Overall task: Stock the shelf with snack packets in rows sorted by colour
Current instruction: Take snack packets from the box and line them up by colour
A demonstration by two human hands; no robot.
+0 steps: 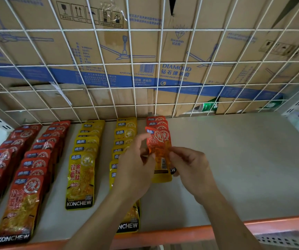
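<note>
I see the left hand (pixel 136 165) and right hand (pixel 190 165) each pinching a side of one red packet (pixel 158 141), grip clamped. Just beyond the grip a short red row (pixel 157 121) lies on the shelf (pixel 235 159); yellow rows (pixel 89 141) sit to its left.

This looks like a shop. A shelf (pixel 235 168) with a wire back (pixel 145 30) holds rows of snack packets (pixel 80 177). Big cardboard boxes (pixel 145 51) stand behind.

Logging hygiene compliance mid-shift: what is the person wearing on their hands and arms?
Nothing shows. The left hand and right hand are bare: no gloves, rings or watch. The forearms are bare too, with no sleeve in view down to the frame's edge.
</note>
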